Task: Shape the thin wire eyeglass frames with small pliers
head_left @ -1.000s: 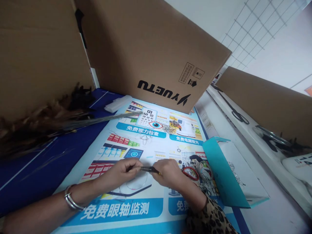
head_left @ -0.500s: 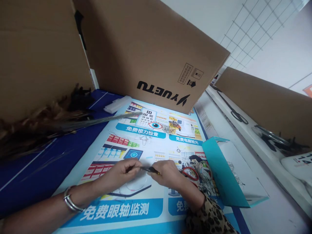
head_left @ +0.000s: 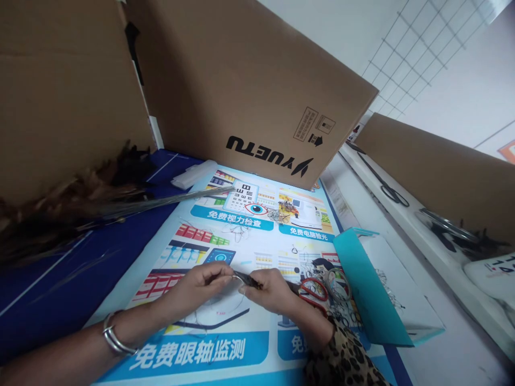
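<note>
My left hand is closed, its thumb and forefinger pinching the thin end of a small dark, tapered piece. My right hand is closed around the wider, brown-speckled end of that piece. Its exact kind is hidden by the fingers and blur. A thin, pale strand curves between the two hands. Red-handled scissors lie just beyond my right wrist, beside a ring-shaped coil and a tangle of small dark rings and wires.
Dark brown feathers with long thin stems lie to the left. A large cardboard box stands behind. At right is an open teal-and-white box with wire bits inside. Black scissors rest on the white ledge.
The dark piece shows more fully between my hands, and a pale strand now curves beside it. My right hand has shifted slightly right and turned; my left hand has barely moved.
</note>
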A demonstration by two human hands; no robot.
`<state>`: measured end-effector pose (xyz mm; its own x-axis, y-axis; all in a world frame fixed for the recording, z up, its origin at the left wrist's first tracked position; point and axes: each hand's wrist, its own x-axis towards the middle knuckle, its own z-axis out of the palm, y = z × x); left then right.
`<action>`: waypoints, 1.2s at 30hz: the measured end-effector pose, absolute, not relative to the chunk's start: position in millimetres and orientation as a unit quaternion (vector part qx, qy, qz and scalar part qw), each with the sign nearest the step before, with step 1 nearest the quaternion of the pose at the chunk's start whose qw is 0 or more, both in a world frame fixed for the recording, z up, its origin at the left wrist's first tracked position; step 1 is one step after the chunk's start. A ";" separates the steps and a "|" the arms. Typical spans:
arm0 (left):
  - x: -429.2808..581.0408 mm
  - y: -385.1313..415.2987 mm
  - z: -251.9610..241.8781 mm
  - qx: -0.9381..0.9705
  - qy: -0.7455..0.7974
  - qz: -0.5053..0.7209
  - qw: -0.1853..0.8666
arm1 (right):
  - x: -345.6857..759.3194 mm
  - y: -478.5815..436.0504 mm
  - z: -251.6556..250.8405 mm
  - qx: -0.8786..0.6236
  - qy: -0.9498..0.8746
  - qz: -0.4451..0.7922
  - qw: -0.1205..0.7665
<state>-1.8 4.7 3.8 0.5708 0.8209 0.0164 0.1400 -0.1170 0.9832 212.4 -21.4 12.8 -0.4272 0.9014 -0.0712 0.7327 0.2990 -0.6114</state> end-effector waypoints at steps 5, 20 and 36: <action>-1.9 4.7 2.8 0.659 0.356 0.287 0.597 | 212.6 -22.2 13.5 -0.511 -0.792 0.292 0.159; -0.6 3.9 -5.2 0.701 0.368 0.306 0.528 | 218.0 -17.6 34.6 -0.511 -0.829 0.221 0.046; -0.8 4.8 -10.0 0.714 0.368 0.295 0.517 | 212.9 -25.7 45.5 -0.507 -0.861 0.039 -0.022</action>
